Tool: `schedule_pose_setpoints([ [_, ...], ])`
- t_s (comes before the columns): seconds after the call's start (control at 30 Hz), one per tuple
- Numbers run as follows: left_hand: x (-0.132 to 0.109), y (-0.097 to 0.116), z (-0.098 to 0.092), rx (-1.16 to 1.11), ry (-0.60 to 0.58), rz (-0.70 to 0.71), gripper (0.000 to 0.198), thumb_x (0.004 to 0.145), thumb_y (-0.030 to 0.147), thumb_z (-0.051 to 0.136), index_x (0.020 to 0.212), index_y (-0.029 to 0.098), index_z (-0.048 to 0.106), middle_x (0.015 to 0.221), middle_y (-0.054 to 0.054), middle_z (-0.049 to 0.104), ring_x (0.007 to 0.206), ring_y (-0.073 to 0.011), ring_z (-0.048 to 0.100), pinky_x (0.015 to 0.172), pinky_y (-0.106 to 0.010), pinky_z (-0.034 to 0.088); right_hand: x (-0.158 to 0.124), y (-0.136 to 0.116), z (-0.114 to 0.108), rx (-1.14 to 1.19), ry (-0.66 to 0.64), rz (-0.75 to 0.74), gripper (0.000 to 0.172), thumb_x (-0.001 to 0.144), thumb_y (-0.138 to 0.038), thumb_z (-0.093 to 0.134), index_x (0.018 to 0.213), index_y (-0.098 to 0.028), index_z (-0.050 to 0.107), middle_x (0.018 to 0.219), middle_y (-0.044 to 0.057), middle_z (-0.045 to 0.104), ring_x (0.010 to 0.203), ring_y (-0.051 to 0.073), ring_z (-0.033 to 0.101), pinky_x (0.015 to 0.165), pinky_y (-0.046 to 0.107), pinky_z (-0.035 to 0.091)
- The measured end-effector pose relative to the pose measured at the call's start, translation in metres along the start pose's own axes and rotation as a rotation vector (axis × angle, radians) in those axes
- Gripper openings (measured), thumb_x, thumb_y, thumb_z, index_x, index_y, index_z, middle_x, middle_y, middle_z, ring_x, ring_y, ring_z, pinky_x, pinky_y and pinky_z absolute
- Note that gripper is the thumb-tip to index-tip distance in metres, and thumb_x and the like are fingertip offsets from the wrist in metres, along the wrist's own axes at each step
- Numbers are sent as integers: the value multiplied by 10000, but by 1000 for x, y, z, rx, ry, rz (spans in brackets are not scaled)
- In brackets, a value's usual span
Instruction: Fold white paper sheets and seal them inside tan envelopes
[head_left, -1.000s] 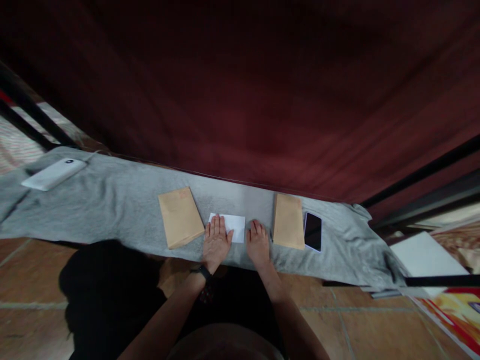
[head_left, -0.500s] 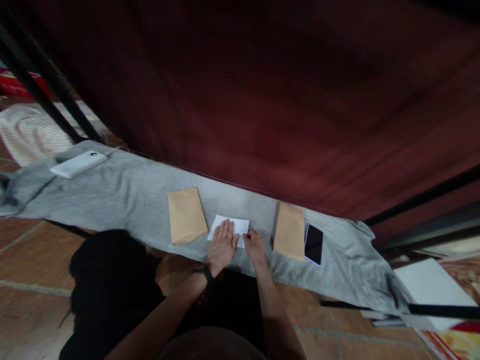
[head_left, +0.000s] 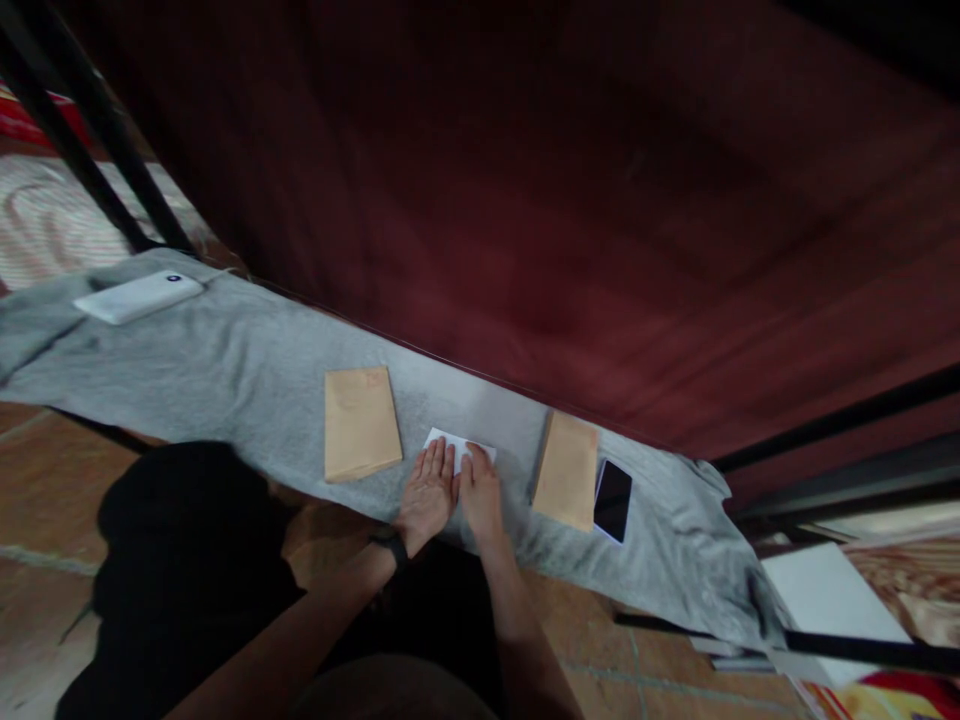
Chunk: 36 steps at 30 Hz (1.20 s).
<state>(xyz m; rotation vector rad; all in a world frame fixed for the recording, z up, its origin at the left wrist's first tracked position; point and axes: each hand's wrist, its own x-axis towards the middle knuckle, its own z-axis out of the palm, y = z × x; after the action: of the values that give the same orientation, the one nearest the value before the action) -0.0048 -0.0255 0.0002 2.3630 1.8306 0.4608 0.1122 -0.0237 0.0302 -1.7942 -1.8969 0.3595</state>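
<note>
A small sheet of white paper (head_left: 459, 442) lies on the grey cloth, mostly hidden under both hands. My left hand (head_left: 426, 498), with a dark watch at the wrist, rests flat on its left part, fingers stretched out. Across the right part lies my right hand (head_left: 480, 495), its fingers extended and slightly bent, the thumb side touching the left hand. A stack of brown envelopes (head_left: 362, 422) sits left of the hands, and another brown envelope stack (head_left: 568, 470) sits to their right.
A dark-screened phone (head_left: 613, 500) lies beside the right envelopes. The grey cloth (head_left: 262, 370) covers a narrow bench, with a white device (head_left: 140, 297) at its far left. A dark red curtain (head_left: 510, 220) hangs behind, between black metal bars (head_left: 847, 415).
My right hand has gone from gripping the paper's right edge to lying across it, close beside the left hand. The left hand stays flat on the paper. The view has shifted slightly.
</note>
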Motion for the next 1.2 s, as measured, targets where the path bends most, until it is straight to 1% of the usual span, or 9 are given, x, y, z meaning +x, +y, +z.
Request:
schedule_pose_setpoints([
  [0.07,3,-2,-2,-13,-44,78,621,925,208,362,1535,93,389,1602,-164,371,1520,-261,278,1241,-458,227,1,-11,15,-47,-83,-87,522,1066,-252,183,1477,-144,486,1515,101,518,1427,164,439,1171,333,346],
  [0.13,6,-4,-3,-6,-78,116,628,916,189,361,1537,97,390,1610,-154,363,1521,-256,277,1248,-448,206,0,-11,23,-121,-143,-90,527,1074,-264,175,1529,-156,417,1577,88,437,1492,167,333,1220,377,266],
  [0.3,5,-10,-6,0,-56,45,599,967,250,298,1516,33,396,1620,-178,334,1528,-265,256,1253,-437,175,-10,16,21,-287,-165,-32,548,1076,-341,260,1575,-122,310,1629,134,323,1522,211,268,1234,438,215],
  [0.43,-4,-15,-6,-46,-7,-44,630,992,338,307,1523,2,353,1620,-228,303,1532,-310,232,1234,-479,201,-19,32,15,-336,-117,-27,581,1058,-350,317,1574,-84,298,1624,178,311,1516,266,281,1219,494,228],
  [0.6,-6,-10,-10,-62,-31,-102,590,982,311,343,1514,58,383,1586,-258,356,1492,-375,304,1158,-589,277,-25,34,17,-364,-93,-24,589,1053,-345,335,1573,-73,289,1617,206,314,1504,277,299,1197,528,256],
  [0.87,-2,1,-37,-51,-62,-148,571,941,255,456,1485,85,441,1618,-252,296,1356,-405,457,1074,-540,390,-30,32,16,-309,46,-95,558,1059,-328,301,1522,-30,383,1565,228,406,1476,315,344,1185,543,265],
  [0.97,-1,-7,-38,-147,-24,-175,600,905,211,502,1490,94,432,1581,-246,356,1322,-373,497,1079,-513,410,-37,26,13,-304,20,-123,553,1050,-339,340,1520,-53,398,1571,195,413,1495,290,312,1219,534,216],
  [1.1,4,-18,-34,-507,37,-248,619,818,91,506,1436,118,496,1312,-162,599,1133,-247,625,1013,-400,505,-44,11,9,-275,-82,-185,575,1018,-355,431,1552,-152,365,1584,129,416,1492,260,328,1248,547,133],
  [1.2,10,-13,-44,-692,102,-249,575,848,141,519,1423,157,513,1203,-115,646,1027,-211,653,933,-367,553,-40,-3,2,-101,-79,-125,508,1011,-242,384,1514,-190,437,1531,92,500,1429,209,439,1230,450,255],
])
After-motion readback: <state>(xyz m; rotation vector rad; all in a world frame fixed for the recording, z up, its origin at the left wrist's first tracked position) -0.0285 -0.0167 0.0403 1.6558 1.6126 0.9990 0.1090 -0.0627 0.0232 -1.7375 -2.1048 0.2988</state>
